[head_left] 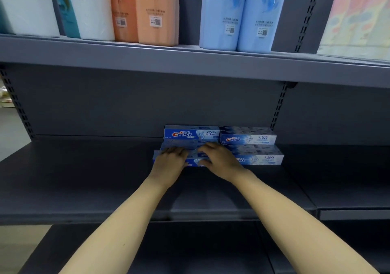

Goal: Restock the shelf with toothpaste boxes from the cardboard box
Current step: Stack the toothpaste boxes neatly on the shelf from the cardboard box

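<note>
Blue Crest toothpaste boxes stand in two stepped stacks at the back of the dark grey middle shelf (pixel 84 178). The left stack's top box (pixel 190 134) faces me; below and in front of it lies a lower blue box (pixel 195 161). My left hand (pixel 171 164) and my right hand (pixel 219 160) both rest on that front box, fingers laid over its top, thumbs at its front face. To the right, the paler blue stack (pixel 253 147) touches it. The cardboard box is out of view.
The upper shelf (pixel 190 62) overhangs the stacks and carries tall packs: white and teal (pixel 69 7), orange (pixel 145 9), light blue (pixel 242 14), and a pastel pack (pixel 356 20). Bare shelf surface stretches left of the toothpaste. A lower shelf (pixel 190 250) lies beneath my forearms.
</note>
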